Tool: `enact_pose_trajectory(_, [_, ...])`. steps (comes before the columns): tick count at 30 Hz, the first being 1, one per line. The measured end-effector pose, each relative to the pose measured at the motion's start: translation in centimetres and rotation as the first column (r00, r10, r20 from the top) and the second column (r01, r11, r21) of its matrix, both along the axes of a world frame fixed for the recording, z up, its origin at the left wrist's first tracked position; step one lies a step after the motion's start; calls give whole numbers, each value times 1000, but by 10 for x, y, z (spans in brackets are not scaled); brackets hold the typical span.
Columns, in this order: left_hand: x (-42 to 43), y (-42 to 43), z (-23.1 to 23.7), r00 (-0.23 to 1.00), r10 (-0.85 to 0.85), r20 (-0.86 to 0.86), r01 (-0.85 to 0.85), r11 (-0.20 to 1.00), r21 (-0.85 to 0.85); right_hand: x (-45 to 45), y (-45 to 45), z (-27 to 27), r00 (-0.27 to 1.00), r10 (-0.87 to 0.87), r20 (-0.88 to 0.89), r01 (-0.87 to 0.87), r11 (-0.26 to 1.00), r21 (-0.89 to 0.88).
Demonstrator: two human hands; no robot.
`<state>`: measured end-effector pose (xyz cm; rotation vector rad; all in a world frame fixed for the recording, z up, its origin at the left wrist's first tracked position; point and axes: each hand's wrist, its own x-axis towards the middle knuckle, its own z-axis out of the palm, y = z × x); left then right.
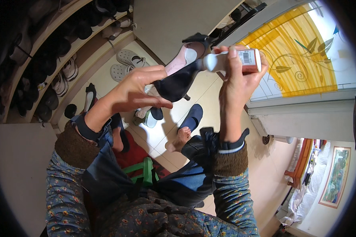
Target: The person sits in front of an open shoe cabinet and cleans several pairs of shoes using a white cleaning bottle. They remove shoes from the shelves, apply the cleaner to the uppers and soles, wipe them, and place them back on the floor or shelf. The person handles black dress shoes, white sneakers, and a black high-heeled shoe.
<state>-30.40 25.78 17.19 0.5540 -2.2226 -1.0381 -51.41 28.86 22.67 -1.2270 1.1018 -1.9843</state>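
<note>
My left hand (133,84) grips a black high-heeled shoe (178,83) near its toe end, tilted above the floor. A pale pink insole shows inside the shoe, and its thin heel points down. In my right hand (237,75) is a white and red shoe-polish bottle (249,59) bearing a barcode. The bottle's dark applicator end (201,63) is against or very near the shoe's side; I cannot tell whether it touches. Another dark shoe (90,96) with a bow stands on the floor beyond my left wrist.
At left, a shoe cabinet (44,74) holds several shoes on curved-looking shelves. Grey clogs (127,57) sit on the tiles. A container with pale cloth (150,120) stands below the held shoe. A dark blue slipper (197,112), red mat (133,142) and green plastic stool (147,170) are near my legs.
</note>
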Motion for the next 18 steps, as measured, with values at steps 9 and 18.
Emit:
enact_pose_trajectory(9, [-8,3,-3,1000,16,-7,-16,998,-57,1,-1,-9,998,-35,-54,36,999,33])
enact_pose_trajectory(18, [-11,1,-4,994,87,70,-79,990,-114,-11,2,-19,995,65,-81,-66,998,-17])
